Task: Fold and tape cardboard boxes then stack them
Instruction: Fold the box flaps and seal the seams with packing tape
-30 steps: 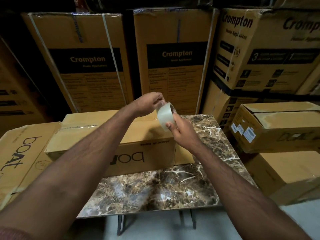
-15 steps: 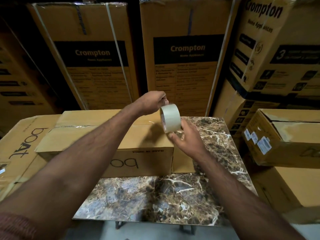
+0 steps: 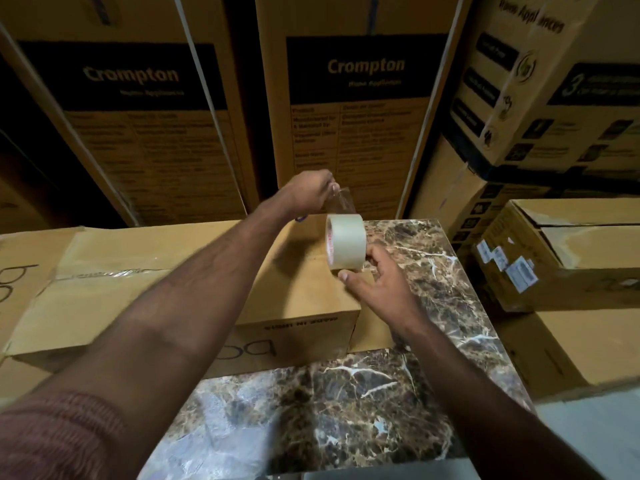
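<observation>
A closed brown cardboard box (image 3: 304,306) printed "boat" lies on the marble-patterned table (image 3: 346,410). Just above the box's right end my right hand (image 3: 377,282) grips a roll of clear packing tape (image 3: 345,242), thumb under it and fingers behind. My left hand (image 3: 311,192) pinches the free end of the tape strip (image 3: 341,200), which stretches up from the roll. A taped seam shows on the box's left part.
Tall Crompton cartons (image 3: 363,109) stand right behind the table. Stacked brown boxes (image 3: 568,258) fill the right side, one with white labels. Another "boat" box (image 3: 17,278) lies at the left. A strip of floor shows at the lower right.
The left hand has pulled the tape end up and away from the roll, so a short strip shows. The roll has sunk closer to the box top. The camera has moved closer.
</observation>
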Demonstrator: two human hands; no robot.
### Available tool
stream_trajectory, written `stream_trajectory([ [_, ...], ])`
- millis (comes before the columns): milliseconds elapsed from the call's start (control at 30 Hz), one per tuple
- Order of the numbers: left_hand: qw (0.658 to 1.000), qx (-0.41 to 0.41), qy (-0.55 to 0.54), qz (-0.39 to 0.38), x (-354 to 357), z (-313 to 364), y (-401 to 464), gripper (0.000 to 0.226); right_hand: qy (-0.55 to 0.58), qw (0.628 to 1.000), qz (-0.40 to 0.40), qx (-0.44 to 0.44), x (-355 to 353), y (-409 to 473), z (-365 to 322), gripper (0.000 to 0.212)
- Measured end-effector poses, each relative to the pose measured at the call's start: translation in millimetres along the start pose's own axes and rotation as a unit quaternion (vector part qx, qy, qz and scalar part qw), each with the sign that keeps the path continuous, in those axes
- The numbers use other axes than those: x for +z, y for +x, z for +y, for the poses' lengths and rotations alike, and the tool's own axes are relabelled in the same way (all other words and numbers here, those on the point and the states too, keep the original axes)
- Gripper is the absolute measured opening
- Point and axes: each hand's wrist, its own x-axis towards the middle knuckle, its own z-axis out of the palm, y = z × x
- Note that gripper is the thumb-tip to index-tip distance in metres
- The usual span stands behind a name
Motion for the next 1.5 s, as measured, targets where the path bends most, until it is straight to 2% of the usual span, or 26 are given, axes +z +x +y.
stream_trajectory([
  [100, 0.998, 0.011, 0.044, -0.049, -2.2, -1.0, 18.0, 0.026, -0.007, 0.999, 0.027, 0.017, 4.4, 9.4, 1.9, 0.044],
  [267, 0.991, 0.021, 0.108, -0.074, 13.5, -18.1, 33.0, 0.024, 0.052, 0.995, 0.089, -0.011, 0.0, 19.0, -20.9, 0.027],
  [467, 0.996, 0.001, 0.043, -0.081, 33.5, -41.1, 49.9, 0.019, 0.086, 0.995, 0.039, 0.001, -3.0, 17.1, -26.1, 0.03],
  [567, 0.992, 0.004, 0.067, -0.104, 38.7, -47.3, 55.3, 0.023, 0.082, 0.996, 0.014, 0.022, -3.5, 23.1, -29.6, 0.03],
  [900, 0.983, 0.037, 0.095, -0.155, 47.7, -62.4, 71.8, 0.028, 0.108, 0.993, 0.0, 0.048, -5.9, 40.6, -40.8, 0.021],
  [1500, 0.983, 0.057, 0.086, -0.151, 51.8, -66.1, 79.8, 0.023, 0.153, 0.986, 0.003, 0.069, -0.9, 47.9, -36.6, 0.016],
])
